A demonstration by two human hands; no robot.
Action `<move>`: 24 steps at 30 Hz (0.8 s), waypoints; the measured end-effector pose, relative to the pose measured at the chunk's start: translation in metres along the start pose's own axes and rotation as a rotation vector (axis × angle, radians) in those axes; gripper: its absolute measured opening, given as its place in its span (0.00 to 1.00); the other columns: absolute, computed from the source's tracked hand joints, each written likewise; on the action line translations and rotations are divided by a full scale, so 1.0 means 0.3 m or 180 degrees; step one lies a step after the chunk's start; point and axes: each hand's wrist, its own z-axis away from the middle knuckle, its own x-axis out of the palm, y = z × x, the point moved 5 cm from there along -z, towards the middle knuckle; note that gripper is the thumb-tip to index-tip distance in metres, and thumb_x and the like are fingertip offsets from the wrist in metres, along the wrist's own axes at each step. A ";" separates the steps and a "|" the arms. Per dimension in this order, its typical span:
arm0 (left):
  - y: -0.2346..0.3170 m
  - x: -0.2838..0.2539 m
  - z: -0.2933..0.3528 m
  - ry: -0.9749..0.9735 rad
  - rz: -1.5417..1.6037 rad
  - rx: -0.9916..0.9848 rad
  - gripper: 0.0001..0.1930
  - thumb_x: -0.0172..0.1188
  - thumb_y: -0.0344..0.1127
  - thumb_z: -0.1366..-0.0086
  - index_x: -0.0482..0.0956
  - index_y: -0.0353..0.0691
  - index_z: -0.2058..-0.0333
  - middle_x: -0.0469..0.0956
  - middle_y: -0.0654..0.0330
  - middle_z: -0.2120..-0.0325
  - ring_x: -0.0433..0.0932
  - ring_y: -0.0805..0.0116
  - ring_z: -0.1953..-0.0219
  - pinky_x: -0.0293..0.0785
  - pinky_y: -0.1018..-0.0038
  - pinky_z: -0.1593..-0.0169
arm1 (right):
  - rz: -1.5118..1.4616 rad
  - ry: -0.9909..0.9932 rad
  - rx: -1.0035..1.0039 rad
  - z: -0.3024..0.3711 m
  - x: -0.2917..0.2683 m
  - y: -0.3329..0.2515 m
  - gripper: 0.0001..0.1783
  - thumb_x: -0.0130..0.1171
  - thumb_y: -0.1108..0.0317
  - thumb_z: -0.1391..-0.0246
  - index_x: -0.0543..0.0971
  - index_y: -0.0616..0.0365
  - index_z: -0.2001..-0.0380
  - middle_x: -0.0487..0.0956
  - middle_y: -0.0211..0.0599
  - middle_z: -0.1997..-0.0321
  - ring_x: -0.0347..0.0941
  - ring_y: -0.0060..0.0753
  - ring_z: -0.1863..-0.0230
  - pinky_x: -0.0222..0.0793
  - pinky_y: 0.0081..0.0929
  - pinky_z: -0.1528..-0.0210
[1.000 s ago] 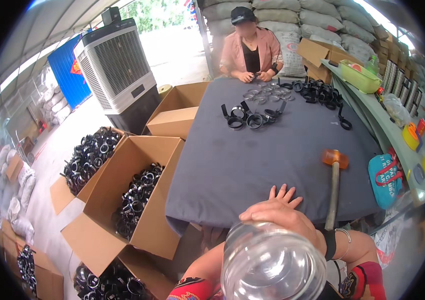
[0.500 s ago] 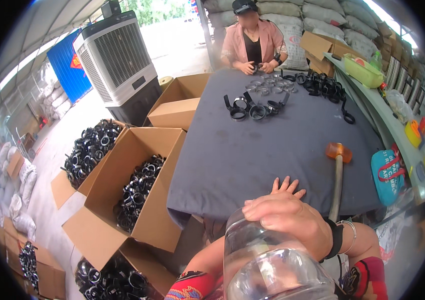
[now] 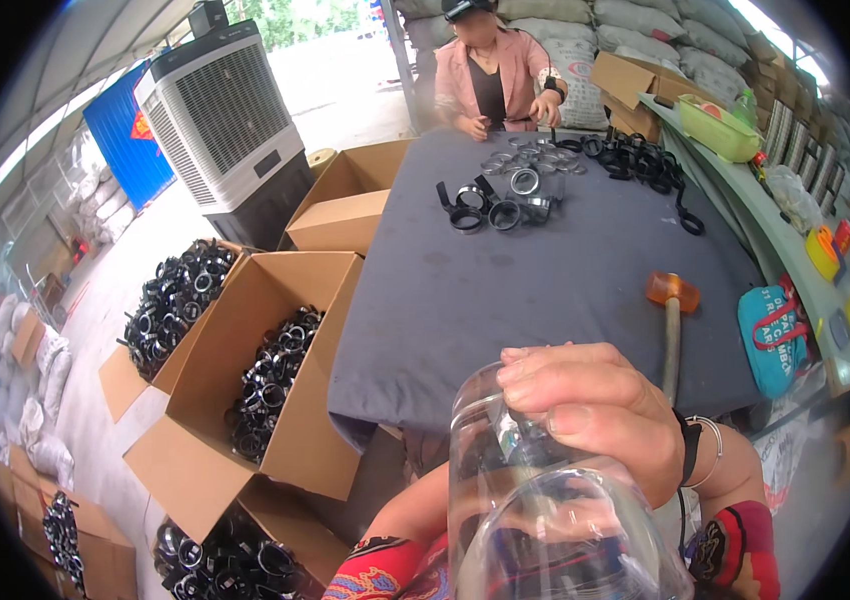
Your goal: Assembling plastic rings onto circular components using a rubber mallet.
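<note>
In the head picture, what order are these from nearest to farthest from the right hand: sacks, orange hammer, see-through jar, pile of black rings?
1. See-through jar: held in the right hand.
2. Orange hammer: on the table, ahead and slightly right.
3. Pile of black rings: at the table's far end.
4. Sacks: stacked behind the table.

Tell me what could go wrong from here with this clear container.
The clear container looks smooth, and only the right hand is seen gripping it, so it might slip. An orange-headed mallet lies on the table near that hand, so a sideways swing could knock it. The container and hand also hide part of the table's near edge, so something there might be bumped unseen.
</note>
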 end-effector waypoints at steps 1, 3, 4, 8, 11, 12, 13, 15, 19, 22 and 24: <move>-0.003 0.000 -0.002 -0.0006 -0.0031 -0.0003 0.36 0.58 0.48 0.45 0.62 0.45 0.37 0.55 0.48 0.34 0.50 0.46 0.32 0.46 0.47 0.32 | -0.0034 -0.0015 -0.0026 -0.003 -0.001 0.000 0.28 0.68 0.79 0.61 0.68 0.74 0.55 0.74 0.63 0.58 0.76 0.55 0.62 0.77 0.46 0.59; -0.005 0.000 -0.005 -0.0022 -0.0088 -0.0010 0.35 0.56 0.48 0.43 0.61 0.45 0.37 0.55 0.48 0.34 0.50 0.46 0.32 0.46 0.47 0.32 | -0.0007 -0.0007 -0.0064 0.008 0.004 0.004 0.28 0.68 0.79 0.60 0.68 0.74 0.55 0.74 0.63 0.58 0.76 0.54 0.62 0.77 0.46 0.59; -0.005 0.001 -0.005 -0.0032 -0.0114 -0.0016 0.35 0.55 0.48 0.42 0.61 0.45 0.37 0.55 0.48 0.34 0.50 0.46 0.32 0.46 0.47 0.32 | 0.0017 0.0006 -0.0100 0.013 0.006 0.004 0.28 0.68 0.79 0.60 0.68 0.74 0.55 0.74 0.63 0.58 0.76 0.54 0.62 0.77 0.46 0.60; -0.006 0.003 0.003 -0.0083 -0.0216 -0.0057 0.32 0.51 0.49 0.39 0.60 0.46 0.36 0.55 0.49 0.34 0.51 0.47 0.32 0.46 0.48 0.32 | -0.0047 0.0023 -0.0027 0.009 0.008 0.002 0.27 0.68 0.80 0.60 0.68 0.75 0.55 0.74 0.63 0.59 0.76 0.55 0.63 0.77 0.45 0.60; -0.001 0.005 0.016 -0.0134 -0.0291 -0.0092 0.31 0.48 0.49 0.36 0.60 0.46 0.36 0.55 0.49 0.34 0.51 0.47 0.32 0.47 0.49 0.32 | -0.0028 0.0010 -0.0009 0.013 0.011 0.006 0.28 0.68 0.80 0.61 0.68 0.74 0.55 0.75 0.60 0.59 0.76 0.53 0.63 0.77 0.43 0.61; 0.003 0.009 0.021 -0.0156 -0.0302 -0.0084 0.30 0.47 0.49 0.35 0.59 0.46 0.36 0.55 0.49 0.34 0.51 0.47 0.32 0.47 0.49 0.32 | -0.0020 -0.0045 0.0109 0.019 0.013 0.013 0.28 0.67 0.80 0.61 0.68 0.74 0.55 0.75 0.59 0.58 0.76 0.53 0.62 0.77 0.42 0.61; 0.007 0.014 0.026 -0.0178 -0.0313 -0.0076 0.30 0.45 0.49 0.34 0.59 0.46 0.36 0.55 0.49 0.34 0.51 0.48 0.32 0.47 0.50 0.32 | -0.0012 -0.0099 0.0227 0.027 0.015 0.020 0.27 0.67 0.80 0.60 0.68 0.73 0.54 0.75 0.58 0.58 0.76 0.52 0.62 0.76 0.40 0.61; 0.005 0.017 0.022 -0.0214 -0.0365 -0.0080 0.29 0.43 0.49 0.32 0.59 0.46 0.36 0.55 0.50 0.34 0.52 0.48 0.32 0.47 0.50 0.32 | -0.0093 -0.0080 0.0361 0.048 0.020 0.028 0.28 0.66 0.81 0.60 0.68 0.73 0.54 0.75 0.58 0.58 0.76 0.52 0.62 0.76 0.40 0.60; 0.011 -0.016 0.005 -0.0233 -0.0540 -0.0117 0.27 0.39 0.50 0.29 0.58 0.46 0.35 0.55 0.50 0.34 0.52 0.49 0.32 0.48 0.51 0.32 | -0.0386 -0.0380 0.0548 0.060 0.027 0.026 0.30 0.66 0.81 0.60 0.67 0.72 0.51 0.75 0.57 0.56 0.76 0.52 0.58 0.74 0.40 0.56; 0.017 -0.047 -0.025 0.0125 0.0405 -0.0052 0.42 0.70 0.47 0.54 0.65 0.45 0.39 0.58 0.48 0.36 0.50 0.46 0.32 0.45 0.46 0.32 | -0.0198 -0.0619 0.0818 0.092 0.035 0.039 0.34 0.69 0.76 0.61 0.66 0.71 0.50 0.74 0.55 0.54 0.75 0.52 0.57 0.73 0.39 0.55; 0.010 -0.048 -0.032 0.0126 0.0451 0.0005 0.43 0.70 0.46 0.55 0.65 0.45 0.39 0.58 0.48 0.36 0.50 0.46 0.32 0.45 0.46 0.32 | -0.0287 -0.0598 0.0853 0.097 0.036 0.046 0.36 0.71 0.74 0.61 0.65 0.70 0.49 0.74 0.55 0.53 0.75 0.51 0.56 0.73 0.38 0.55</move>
